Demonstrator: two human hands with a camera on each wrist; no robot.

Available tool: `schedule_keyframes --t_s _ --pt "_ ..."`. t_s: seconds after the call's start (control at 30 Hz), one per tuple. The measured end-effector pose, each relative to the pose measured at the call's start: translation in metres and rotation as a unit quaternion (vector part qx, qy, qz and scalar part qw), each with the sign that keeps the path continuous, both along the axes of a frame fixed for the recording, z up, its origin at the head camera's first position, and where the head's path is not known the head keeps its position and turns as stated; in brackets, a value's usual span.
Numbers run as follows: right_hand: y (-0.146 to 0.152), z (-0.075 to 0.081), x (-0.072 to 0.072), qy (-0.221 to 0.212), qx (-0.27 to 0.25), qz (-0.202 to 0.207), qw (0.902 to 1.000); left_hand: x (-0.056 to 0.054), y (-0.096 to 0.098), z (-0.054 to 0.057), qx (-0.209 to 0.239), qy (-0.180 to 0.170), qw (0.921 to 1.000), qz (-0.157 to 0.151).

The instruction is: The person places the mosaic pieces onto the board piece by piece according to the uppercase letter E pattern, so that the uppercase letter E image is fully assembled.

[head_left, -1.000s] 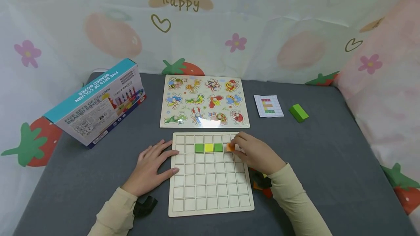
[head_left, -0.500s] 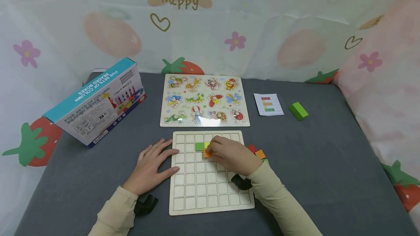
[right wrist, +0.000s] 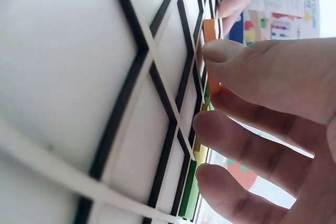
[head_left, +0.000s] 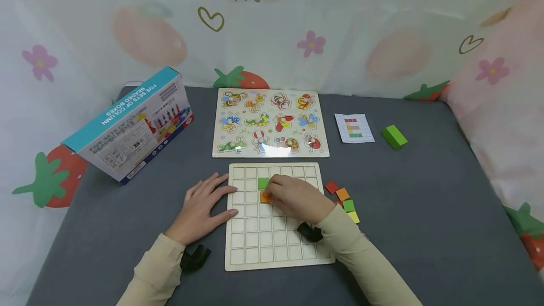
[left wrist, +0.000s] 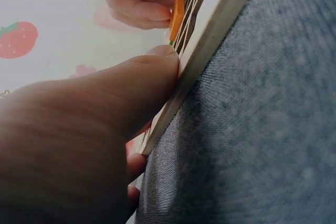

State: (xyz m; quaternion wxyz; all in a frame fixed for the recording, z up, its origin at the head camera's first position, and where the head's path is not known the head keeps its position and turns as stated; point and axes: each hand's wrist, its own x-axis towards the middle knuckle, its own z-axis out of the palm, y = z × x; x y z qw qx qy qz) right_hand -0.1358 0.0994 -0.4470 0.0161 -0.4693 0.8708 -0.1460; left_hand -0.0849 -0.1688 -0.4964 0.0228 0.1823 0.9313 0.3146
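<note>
A pale wooden grid board (head_left: 238, 255) lies in front of me on the table. My left hand (head_left: 197, 214) rests at its left edge, fingers spread and thumb on the rim. My right hand (head_left: 299, 197) pinches a square orange tile (head_left: 264, 197) between thumb and fingers, low over the grid, just below a green tile (head_left: 263, 183). In the right wrist view, a yellow tile (right wrist: 199, 148) and another green tile (right wrist: 189, 192) sit in cells beyond the fingertips; the hand covers them in the head view.
Loose tiles, among them a red one (head_left: 331, 187) and a yellow one (head_left: 353, 216), lie right of the board. Behind it are an insect puzzle (head_left: 272, 123), a pattern card (head_left: 366, 129) and a green block (head_left: 394, 137). A box (head_left: 136, 126) stands back left.
My right hand has carried the orange tile leftward from the right end of the tile row to below the left green tile. The left hand keeps its place. The head view has shifted slightly.
</note>
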Motion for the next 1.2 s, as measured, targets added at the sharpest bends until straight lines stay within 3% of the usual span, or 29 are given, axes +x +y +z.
schedule_keyframes --t_s 0.13,0.43,0.67,0.87,1.03,1.2 --pt "-0.003 0.002 -0.001 0.006 0.014 -0.001 0.9999 -0.001 0.001 0.001 0.002 -0.002 1.0000 -0.004" --pt "-0.008 0.006 -0.005 0.015 0.049 0.000 0.9987 -0.008 0.002 0.010 0.000 -0.042 0.9990 -0.011" --pt "-0.008 0.004 -0.004 0.013 0.061 -0.003 0.9980 -0.022 0.010 0.011 -0.014 -0.028 0.9989 -0.036" --pt "-0.003 0.006 -0.003 0.012 0.049 -0.006 0.9987 -0.025 0.013 0.005 -0.028 -0.017 0.9984 -0.046" --pt "0.021 0.020 0.001 0.008 0.006 -0.031 0.9995 -0.023 0.012 0.004 -0.021 -0.004 0.9992 -0.034" --pt "0.072 0.029 0.012 0.004 0.003 -0.106 0.9944 -0.024 0.012 0.002 -0.006 -0.004 0.9998 -0.018"
